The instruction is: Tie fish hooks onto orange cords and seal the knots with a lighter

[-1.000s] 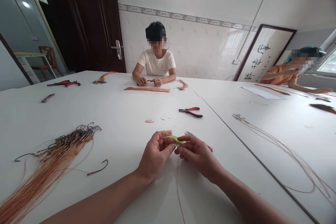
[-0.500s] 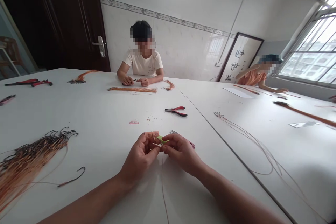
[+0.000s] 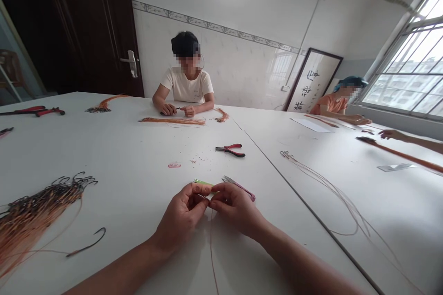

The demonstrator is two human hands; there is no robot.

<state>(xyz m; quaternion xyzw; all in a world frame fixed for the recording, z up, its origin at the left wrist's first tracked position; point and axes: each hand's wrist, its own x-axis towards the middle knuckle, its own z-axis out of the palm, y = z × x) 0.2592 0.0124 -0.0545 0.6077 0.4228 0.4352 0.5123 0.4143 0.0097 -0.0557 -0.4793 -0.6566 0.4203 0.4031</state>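
My left hand [image 3: 185, 212] is closed in a pinch, its fingertips meeting those of my right hand [image 3: 237, 205] above the white table. Between the pinched fingers is the upper end of a thin reddish-brown fishing line [image 3: 212, 249], which runs down toward me. What else the fingertips grip is hidden. A bright green strip [image 3: 202, 182] shows just behind the fingers; whether it is held or lies on the table I cannot tell. Partly behind my right hand lies a pair of small scissors [image 3: 249, 193] with a pinkish handle. A single hook [image 3: 88, 244] on a line rests to the left.
A bundle of hooks with orange lines [image 3: 44, 207] lies at left. Red-and-black pliers [image 3: 233, 150] and a small red-marked label [image 3: 174, 165] lie ahead. Looped hook lines [image 3: 332, 189] lie right of the table seam [image 3: 294, 179]. A person [image 3: 187, 85] sits opposite; others work at right.
The view has shifted slightly. My hands stay pinched together, and more of the green strip now shows on the left side behind my fingers. At right, another person's hand has come into view.
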